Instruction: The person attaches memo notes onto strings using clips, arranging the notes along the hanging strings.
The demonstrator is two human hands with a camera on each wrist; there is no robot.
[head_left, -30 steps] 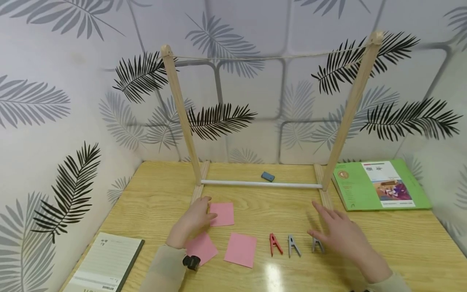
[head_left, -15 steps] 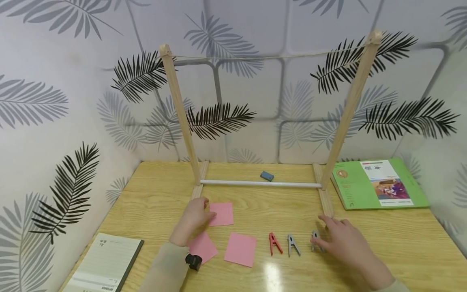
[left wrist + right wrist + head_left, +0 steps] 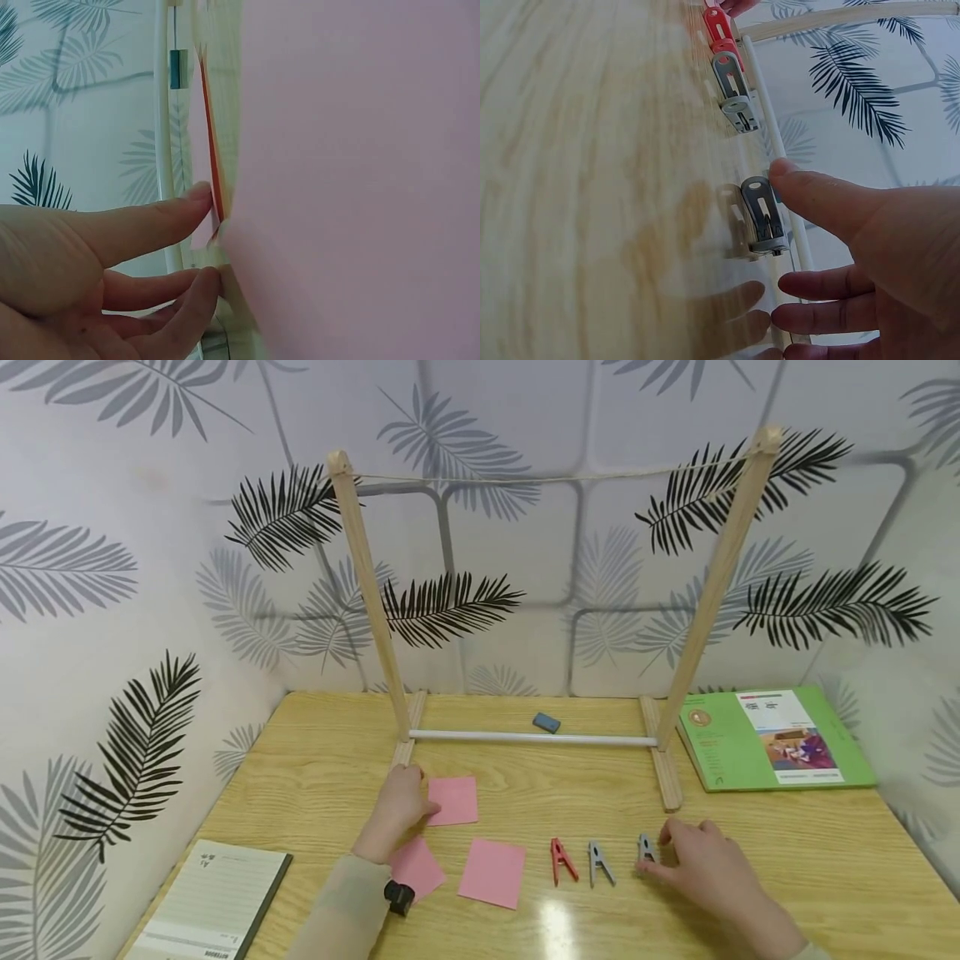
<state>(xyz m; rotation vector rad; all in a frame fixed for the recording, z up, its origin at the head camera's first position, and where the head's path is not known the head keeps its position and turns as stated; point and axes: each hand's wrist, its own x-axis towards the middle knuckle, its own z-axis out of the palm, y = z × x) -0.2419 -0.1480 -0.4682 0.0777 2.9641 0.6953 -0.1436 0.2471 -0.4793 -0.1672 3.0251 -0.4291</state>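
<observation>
Three pink sticky notes lie on the table in the head view: a back one (image 3: 453,800), a front-right one (image 3: 492,872) and a front-left one (image 3: 417,868) partly under my left wrist. My left hand (image 3: 397,802) is at the back note's left edge; in the left wrist view its thumb (image 3: 169,225) touches the note, apart from the other fingers. A red clothespin (image 3: 561,860) and a grey clothespin (image 3: 598,863) lie side by side. My right hand (image 3: 701,864) surrounds a second grey clothespin (image 3: 647,853), thumb beside it, fingers parted from it.
A wooden frame (image 3: 720,602) with a string (image 3: 555,478) and a white bar (image 3: 532,738) stands behind the notes. Behind the bar lies a small blue block (image 3: 547,722). A green book (image 3: 772,739) is at right, a notebook (image 3: 213,897) at left.
My right hand has come down and nearer to the right-hand grey clothespin, its thumb now beside it. The left hand has stayed by the back sticky note, with only a slight shift.
</observation>
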